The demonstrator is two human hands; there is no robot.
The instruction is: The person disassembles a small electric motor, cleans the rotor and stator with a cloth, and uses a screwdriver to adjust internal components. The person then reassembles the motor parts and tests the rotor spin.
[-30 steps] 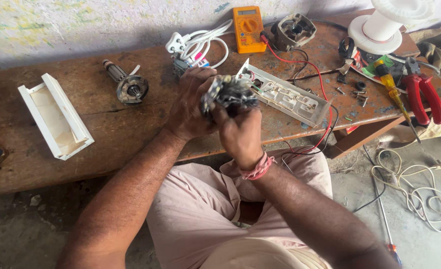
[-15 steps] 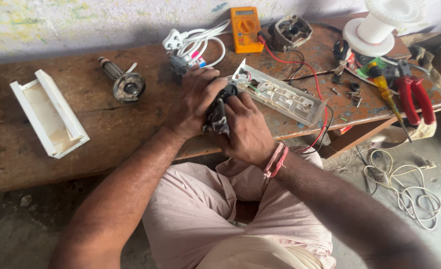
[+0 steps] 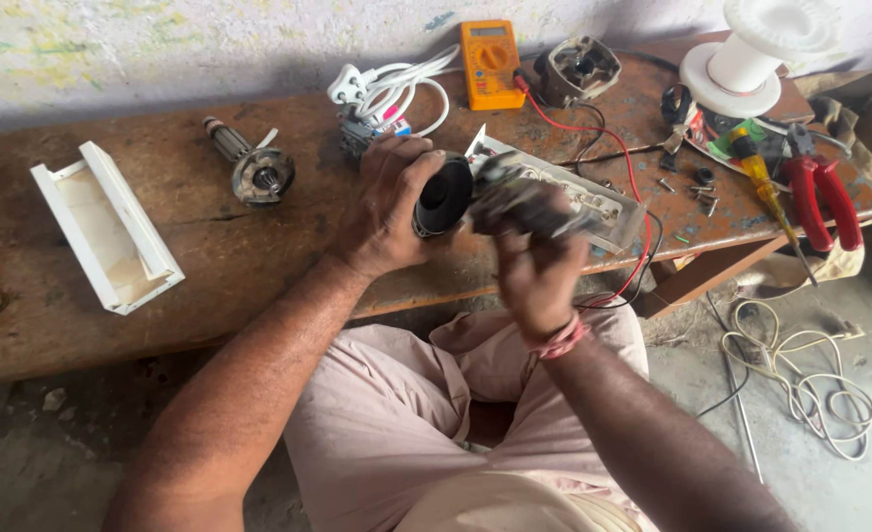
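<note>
The wooden worktop [image 3: 209, 266] carries a white open box [image 3: 106, 227], a white spool [image 3: 756, 54], a white switch panel [image 3: 574, 192], an orange multimeter [image 3: 490, 64], red pliers [image 3: 825, 192] and a motor armature [image 3: 254, 169]. Above its front edge, the left hand [image 3: 387, 207] is wrapped closed around a black motor housing [image 3: 446, 195], long axis roughly level, pointing right. The right hand [image 3: 534, 261] grips the grey end assembly [image 3: 519, 197] from below, fingers clenched; motion blur hides detail.
</note>
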